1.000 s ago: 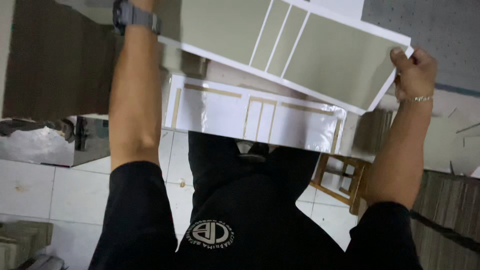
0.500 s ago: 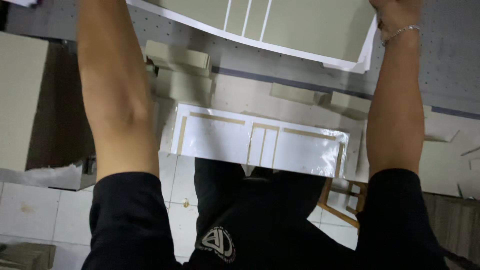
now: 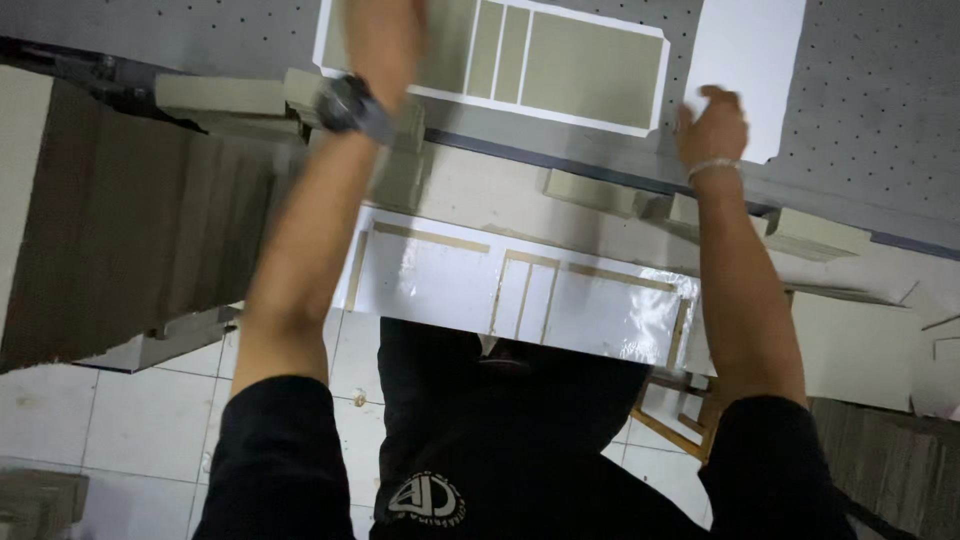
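The olive-green sheet with white borders (image 3: pixel 560 70) lies flat on the grey perforated table (image 3: pixel 880 90), at the far edge of the view. White lines divide its face into two large panels and narrow strips between them. Just to its right, a plain white sheet (image 3: pixel 745 70) rests on the same table surface.

The left hand (image 3: pixel 385 40) lies on the left part of the green sheet, pressing or touching it. The hand is motion-blurred, so it cannot be told whether the fingers are closed on the edge or merely laid flat. A dark wristwatch (image 3: pixel 345 105) sits on this wrist.

The right hand (image 3: pixel 712 125) is raised near the lower right corner of the green sheet, at the edge of the white sheet. Its fingers are spread and loose, grasping nothing. A silver bracelet (image 3: pixel 715 167) circles the wrist.

Nearer the person, a glossy white sheet with tan lines (image 3: pixel 520 295) lies below the table edge. Brown cardboard stacks (image 3: pixel 120 240) stand at the left, above a white tiled floor (image 3: pixel 60 420).
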